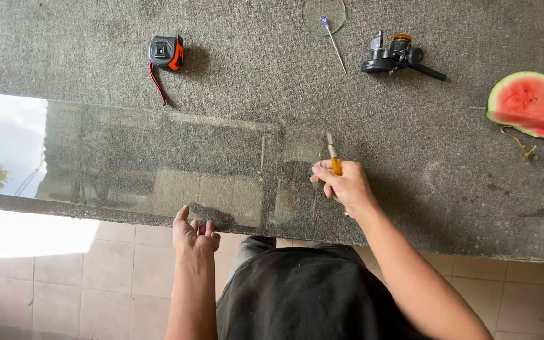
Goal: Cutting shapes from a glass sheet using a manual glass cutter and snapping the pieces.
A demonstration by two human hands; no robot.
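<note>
A clear glass sheet (127, 157) lies flat on a grey carpeted table (410, 145), reflecting sky and a building. My right hand (342, 186) grips a slim glass cutter with an orange handle (334, 158); its tip rests near the sheet's right end. My left hand (194, 234) is at the table's near edge, fingers curled against the front edge of the glass, holding nothing.
At the back of the table lie an orange and black tape measure (166, 53), a round glass disc (324, 15) with a thin purple-tipped tool (333, 41), and a black circle-cutter device (399, 56). A watermelon slice (530, 104) sits far right. Tiled floor is below.
</note>
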